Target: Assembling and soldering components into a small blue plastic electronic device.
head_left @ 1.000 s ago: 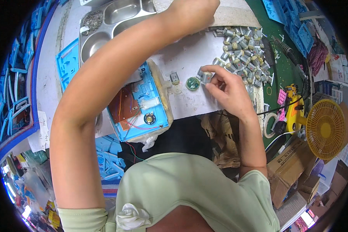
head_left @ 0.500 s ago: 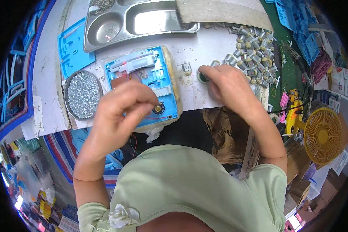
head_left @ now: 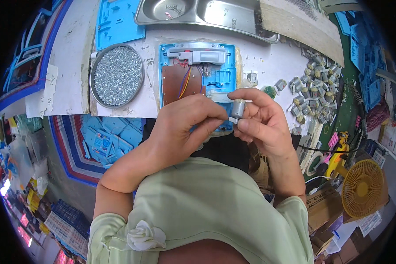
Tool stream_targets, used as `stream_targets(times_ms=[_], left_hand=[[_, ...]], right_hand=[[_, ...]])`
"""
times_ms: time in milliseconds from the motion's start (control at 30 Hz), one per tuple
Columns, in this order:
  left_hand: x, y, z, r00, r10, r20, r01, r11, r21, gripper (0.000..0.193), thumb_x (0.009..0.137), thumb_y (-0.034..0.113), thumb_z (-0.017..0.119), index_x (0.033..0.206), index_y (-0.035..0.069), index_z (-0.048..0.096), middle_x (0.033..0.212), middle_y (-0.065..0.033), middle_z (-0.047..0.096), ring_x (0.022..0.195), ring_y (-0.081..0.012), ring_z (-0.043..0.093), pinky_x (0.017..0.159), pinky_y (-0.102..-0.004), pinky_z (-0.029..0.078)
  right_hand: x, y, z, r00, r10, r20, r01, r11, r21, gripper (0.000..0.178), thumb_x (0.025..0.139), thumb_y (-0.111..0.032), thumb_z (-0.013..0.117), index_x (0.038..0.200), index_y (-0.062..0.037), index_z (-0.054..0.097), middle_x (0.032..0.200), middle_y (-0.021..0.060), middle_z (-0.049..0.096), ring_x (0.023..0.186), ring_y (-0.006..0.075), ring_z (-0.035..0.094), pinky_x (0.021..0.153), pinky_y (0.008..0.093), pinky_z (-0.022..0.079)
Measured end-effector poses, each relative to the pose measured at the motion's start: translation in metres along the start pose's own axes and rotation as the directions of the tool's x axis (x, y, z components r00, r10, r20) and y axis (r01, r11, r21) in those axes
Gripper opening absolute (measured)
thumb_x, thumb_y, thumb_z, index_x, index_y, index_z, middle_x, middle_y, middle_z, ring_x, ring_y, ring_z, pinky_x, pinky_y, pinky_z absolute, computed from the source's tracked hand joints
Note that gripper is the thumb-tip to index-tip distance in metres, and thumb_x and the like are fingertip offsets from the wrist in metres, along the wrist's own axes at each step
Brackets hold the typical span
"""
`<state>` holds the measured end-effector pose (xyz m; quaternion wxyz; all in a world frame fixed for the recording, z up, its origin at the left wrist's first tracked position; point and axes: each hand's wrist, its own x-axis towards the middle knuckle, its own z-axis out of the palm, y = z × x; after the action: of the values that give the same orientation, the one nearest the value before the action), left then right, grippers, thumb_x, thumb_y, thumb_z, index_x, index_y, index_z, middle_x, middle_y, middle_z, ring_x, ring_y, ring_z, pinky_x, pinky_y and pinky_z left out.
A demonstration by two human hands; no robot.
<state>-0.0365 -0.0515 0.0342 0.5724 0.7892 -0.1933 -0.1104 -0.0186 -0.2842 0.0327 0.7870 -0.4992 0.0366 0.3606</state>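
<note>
In my right hand (head_left: pixel 266 121) a small silver motor (head_left: pixel 238 108) is pinched upright between thumb and fingers, above the near right corner of the blue plastic housing (head_left: pixel 230 75). My left hand (head_left: pixel 193 116) is closed in a pinch, its fingertips at the motor's lower end. Whatever small piece it holds there is hidden. Inside the housing sit a brown board (head_left: pixel 174 83), coloured wires (head_left: pixel 187 82) and a grey plastic mechanism (head_left: pixel 202 56); my hands cover its near part. Another motor (head_left: pixel 251 78) lies just right of the housing, and a loose one (head_left: pixel 280 84) farther right.
A round tray of screws (head_left: pixel 117 75) stands left of the housing. Behind are a steel compartment tray (head_left: pixel 207 22) and a blue panel (head_left: pixel 119 26). Many motors (head_left: pixel 314 88) are heaped at the right, near a green round piece (head_left: pixel 268 91). A yellow fan (head_left: pixel 362 188) stands lower right.
My right hand has come off the table toward my body with a motor in its fingers. My left hand has moved right to meet it. The whole view has shifted.
</note>
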Motion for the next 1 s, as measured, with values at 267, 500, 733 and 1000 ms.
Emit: stream_targets(times_ms=[267, 500, 733, 1000], left_hand=[[-0.005, 0.001, 0.010, 0.987, -0.080, -0.139, 0.049, 0.976, -0.214, 0.035, 0.092, -0.003, 0.071, 0.125, 0.003, 0.061, 0.100, -0.0109, 0.068, 0.091, -0.0177, 0.071, 0.076, -0.0308, 0.062], [-0.007, -0.005, 0.016, 0.978, -0.037, -0.204, -0.014, 0.969, -0.246, 0.036, 0.088, -0.005, 0.073, 0.121, 0.003, 0.061, 0.100, -0.0114, 0.069, 0.087, -0.0210, 0.071, 0.074, -0.0325, 0.061], [-0.008, -0.014, 0.010, 0.930, 0.301, -0.209, -0.259, 0.944, 0.205, 0.025, 0.086, -0.008, 0.074, 0.108, -0.001, 0.064, 0.105, -0.0144, 0.070, 0.090, -0.0207, 0.073, 0.078, -0.0306, 0.060], [-0.003, -0.008, 0.006, 0.934, 0.283, -0.218, -0.251, 0.954, 0.161, 0.026, 0.079, -0.006, 0.078, 0.101, 0.002, 0.065, 0.104, -0.0142, 0.070, 0.091, -0.0271, 0.070, 0.073, -0.0346, 0.057]], right_hand=[[0.005, -0.002, 0.005, 0.997, 0.067, 0.046, -0.069, 0.996, 0.053, 0.050, 0.093, -0.004, 0.071, 0.140, -0.0006, 0.055, 0.077, 0.0037, 0.066, 0.062, 0.0063, 0.057, 0.055, 0.0194, 0.043], [0.001, -0.001, 0.010, 0.993, -0.120, -0.001, 0.115, 0.950, -0.290, 0.043, 0.091, -0.003, 0.072, 0.132, -0.0012, 0.059, 0.082, 0.0045, 0.067, 0.066, 0.0083, 0.061, 0.058, 0.0227, 0.048], [0.004, -0.010, 0.013, 0.639, -0.628, 0.444, 0.589, 0.029, -0.807, 0.041, 0.067, 0.003, 0.083, 0.105, -0.0028, 0.068, 0.093, 0.0131, 0.070, 0.074, 0.0307, 0.067, 0.063, 0.0346, 0.054], [0.009, 0.006, 0.011, 0.491, -0.725, 0.483, 0.650, -0.064, -0.757, 0.044, 0.066, 0.005, 0.084, 0.107, -0.0016, 0.069, 0.094, 0.0131, 0.071, 0.073, 0.0282, 0.067, 0.061, 0.0340, 0.055]])
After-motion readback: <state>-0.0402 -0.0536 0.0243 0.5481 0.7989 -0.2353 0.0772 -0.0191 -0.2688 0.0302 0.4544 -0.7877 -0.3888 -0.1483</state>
